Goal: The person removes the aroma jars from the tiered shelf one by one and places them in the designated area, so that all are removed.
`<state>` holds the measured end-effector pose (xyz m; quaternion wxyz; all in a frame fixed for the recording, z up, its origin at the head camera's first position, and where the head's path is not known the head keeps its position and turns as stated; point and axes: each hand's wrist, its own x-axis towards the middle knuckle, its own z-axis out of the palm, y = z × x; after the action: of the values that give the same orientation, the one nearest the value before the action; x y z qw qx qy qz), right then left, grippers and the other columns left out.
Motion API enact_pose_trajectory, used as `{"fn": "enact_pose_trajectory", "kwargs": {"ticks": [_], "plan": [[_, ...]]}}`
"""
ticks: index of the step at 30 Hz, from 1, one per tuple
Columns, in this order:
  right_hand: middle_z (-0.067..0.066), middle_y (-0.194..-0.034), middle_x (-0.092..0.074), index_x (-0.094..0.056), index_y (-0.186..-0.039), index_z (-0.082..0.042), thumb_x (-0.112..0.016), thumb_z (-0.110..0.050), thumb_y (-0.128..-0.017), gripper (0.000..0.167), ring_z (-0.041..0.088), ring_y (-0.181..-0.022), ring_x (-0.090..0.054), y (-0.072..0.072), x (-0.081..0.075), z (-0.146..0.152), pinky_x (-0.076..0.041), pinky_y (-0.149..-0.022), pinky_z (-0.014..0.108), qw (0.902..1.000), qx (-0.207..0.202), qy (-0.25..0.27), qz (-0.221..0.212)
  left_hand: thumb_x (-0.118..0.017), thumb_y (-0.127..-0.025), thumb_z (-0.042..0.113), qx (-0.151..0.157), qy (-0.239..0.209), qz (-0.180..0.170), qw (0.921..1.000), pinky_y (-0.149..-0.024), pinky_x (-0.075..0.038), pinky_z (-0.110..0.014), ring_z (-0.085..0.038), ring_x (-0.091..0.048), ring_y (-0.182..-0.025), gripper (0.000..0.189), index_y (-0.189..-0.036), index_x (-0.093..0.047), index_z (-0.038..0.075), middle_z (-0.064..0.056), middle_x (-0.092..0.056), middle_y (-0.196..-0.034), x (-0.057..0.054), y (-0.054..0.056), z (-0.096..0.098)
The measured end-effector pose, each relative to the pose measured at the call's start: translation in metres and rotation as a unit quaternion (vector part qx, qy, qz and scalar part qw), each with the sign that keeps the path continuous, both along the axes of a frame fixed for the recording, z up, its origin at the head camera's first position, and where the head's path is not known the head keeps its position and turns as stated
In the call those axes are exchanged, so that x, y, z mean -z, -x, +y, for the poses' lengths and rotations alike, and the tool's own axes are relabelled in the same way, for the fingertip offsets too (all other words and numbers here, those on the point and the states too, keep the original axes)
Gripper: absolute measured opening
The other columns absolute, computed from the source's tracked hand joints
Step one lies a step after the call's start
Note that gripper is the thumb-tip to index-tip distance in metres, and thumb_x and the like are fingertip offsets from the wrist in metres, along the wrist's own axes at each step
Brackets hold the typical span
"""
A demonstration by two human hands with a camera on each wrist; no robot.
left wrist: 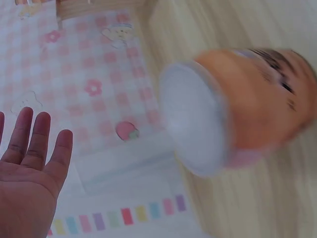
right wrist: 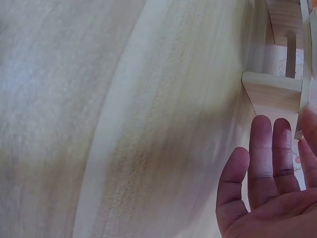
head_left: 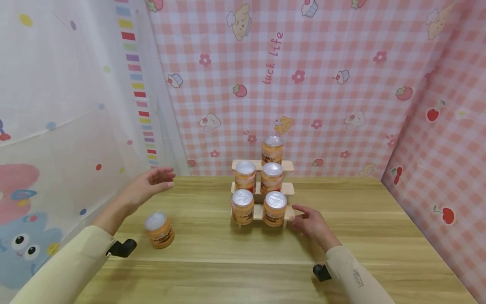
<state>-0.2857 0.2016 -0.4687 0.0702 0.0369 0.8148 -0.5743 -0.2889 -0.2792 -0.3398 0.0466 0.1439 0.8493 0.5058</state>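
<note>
A three-tier wooden display rack (head_left: pixel 287 189) bears orange cans with silver lids: one can (head_left: pixel 272 150) on the top step's right, two on the middle, two on the lowest. My right hand (head_left: pixel 313 223) is at the right end of the lowest step, thumb and index finger about the plank's end (right wrist: pixel 298 133); its other fingers (right wrist: pixel 261 153) are extended. My left hand (head_left: pixel 152 185) is raised, fingers spread and empty, beyond a lone orange can (head_left: pixel 160 231) standing on the table. In the left wrist view this can (left wrist: pixel 257 104) looms large and blurred beside the hand (left wrist: pixel 29 183).
The wood-grain table (head_left: pixel 205 270) reaches back to a pink checked cloth (head_left: pixel 322 55) hanging close behind the rack. A white patterned cloth (head_left: pixel 76 105) hangs on the left, another checked cloth (head_left: pixel 448 169) on the right. Black wrist cameras (head_left: pixel 123 248) sit at both sleeves.
</note>
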Motion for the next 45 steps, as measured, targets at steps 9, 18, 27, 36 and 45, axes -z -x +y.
{"fn": "enact_pose_trajectory", "kwargs": {"ticks": [9,18,27,36,45], "plan": [[0.011,-0.097,-0.070,-0.052,-0.139,0.001,-0.066,-0.005,-0.093,0.049,0.027,-0.085,-0.071,0.002,-0.001,-0.001,-0.046,-0.054,0.030,1.0000,0.004,0.006,0.003,-0.063,-0.099,0.024,0.023,-0.022,0.010,0.9995,-0.109,-0.037,-0.050,-0.032,-0.046,-0.130,0.055,-0.146,-0.042,0.004,-0.017,-0.049,-0.142,-0.010,0.025,0.032],[0.015,-0.099,-0.069,-0.051,-0.137,0.003,-0.067,-0.006,-0.093,0.048,0.029,-0.085,-0.070,-0.002,-0.001,-0.002,-0.047,-0.054,0.031,0.9999,0.007,0.009,0.007,-0.064,-0.099,0.026,0.024,-0.017,0.022,0.9993,-0.111,-0.035,-0.051,-0.032,-0.046,-0.133,0.058,-0.148,-0.040,0.007,-0.016,-0.048,-0.145,-0.024,0.047,0.062],[0.012,-0.094,-0.069,-0.052,-0.135,0.004,-0.067,-0.004,-0.093,0.046,0.028,-0.082,-0.070,-0.002,0.000,-0.002,-0.046,-0.052,0.030,0.9998,0.011,0.010,0.013,-0.067,-0.096,0.031,0.022,-0.024,0.030,0.9990,-0.111,-0.035,-0.049,-0.028,-0.047,-0.131,0.060,-0.147,-0.043,0.010,-0.012,-0.053,-0.140,-0.037,0.060,0.091],[0.014,-0.097,-0.068,-0.051,-0.136,0.003,-0.066,-0.005,-0.094,0.046,0.027,-0.083,-0.070,0.000,-0.002,0.000,-0.047,-0.053,0.030,0.9999,0.011,0.009,0.009,-0.068,-0.095,0.035,0.017,-0.004,0.037,0.9992,-0.110,-0.035,-0.051,-0.028,-0.048,-0.131,0.061,-0.147,-0.044,0.014,-0.010,-0.052,-0.143,-0.048,0.077,0.115],[0.015,-0.095,-0.069,-0.054,-0.134,0.002,-0.066,-0.003,-0.092,0.043,0.026,-0.080,-0.068,-0.003,0.002,0.000,-0.046,-0.053,0.030,0.9998,0.005,0.002,0.018,-0.069,-0.094,0.039,0.042,0.012,0.018,0.9989,-0.106,-0.039,-0.052,-0.028,-0.047,-0.132,0.063,-0.147,-0.045,0.016,-0.008,-0.052,-0.143,-0.055,0.100,0.144]]}}
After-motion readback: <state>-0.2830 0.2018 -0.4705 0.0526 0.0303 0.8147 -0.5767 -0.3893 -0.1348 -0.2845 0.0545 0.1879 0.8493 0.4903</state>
